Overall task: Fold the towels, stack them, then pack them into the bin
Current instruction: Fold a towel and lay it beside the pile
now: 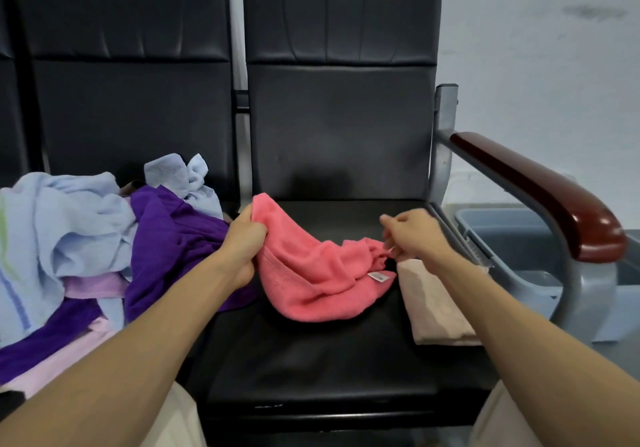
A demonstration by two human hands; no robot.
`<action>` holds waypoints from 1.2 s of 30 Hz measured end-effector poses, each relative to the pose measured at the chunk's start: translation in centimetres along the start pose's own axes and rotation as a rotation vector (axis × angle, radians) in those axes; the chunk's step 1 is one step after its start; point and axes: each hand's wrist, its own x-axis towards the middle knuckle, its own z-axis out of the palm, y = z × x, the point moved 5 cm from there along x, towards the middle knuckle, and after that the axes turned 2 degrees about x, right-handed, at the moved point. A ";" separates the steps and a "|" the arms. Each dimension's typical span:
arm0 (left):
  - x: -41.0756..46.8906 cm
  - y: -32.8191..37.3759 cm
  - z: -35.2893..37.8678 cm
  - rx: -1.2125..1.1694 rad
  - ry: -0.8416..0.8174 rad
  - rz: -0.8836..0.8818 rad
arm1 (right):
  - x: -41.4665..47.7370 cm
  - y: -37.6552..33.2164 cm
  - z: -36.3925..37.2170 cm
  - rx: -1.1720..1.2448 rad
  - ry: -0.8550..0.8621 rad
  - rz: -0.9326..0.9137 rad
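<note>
The step in hand is the folding of one towel, early in the task. The coral towel (311, 277) lies crumpled over the middle of the black seat (311, 360), not yet spread, with a small white label (377, 276) showing near its right end. A beige towel (433, 304) lies already folded on the right edge of the seat. The pile of unfolded towels (104, 232), light blue, purple and pale pink, is to the left of the seat, on the neighbour chair. The grey bin (519, 242) stands on the floor to the right of the seat, beyond the armrest (540, 190), and no towel shows in the part of it I can see.

The next move, I judge, asks to pull the two held ends apart until the cloth is flat above the seat, then to find the true corners, because now the fabric is bunched and twisted.

Both arms reach forward over the seat. The left hand (242, 242) grips the left end of the coral towel, fingers wrapped round a thick bunch of it. The right hand (412, 235) is at the right end, its fingers curled and, as it seems, pinching the gathered edge; this hand is a little blurred.
</note>
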 end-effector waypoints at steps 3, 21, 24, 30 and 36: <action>0.3 -0.4 -0.2 -0.010 0.031 -0.026 | -1.3 0.7 3.8 -0.102 -0.267 0.119; 0.4 -1.4 -0.7 0.222 -0.029 -0.044 | 1.2 0.1 3.1 0.367 0.101 0.029; 0.6 -1.3 -1.2 0.103 0.031 -0.031 | 0.8 -0.4 1.6 0.447 0.228 0.052; -0.3 0.9 -1.1 -0.181 0.034 -0.037 | 0.1 -2.7 -0.1 0.549 0.214 0.036; -1.2 9.0 -2.6 -0.115 -0.028 0.031 | -1.0 -10.8 -6.0 0.943 0.082 -0.019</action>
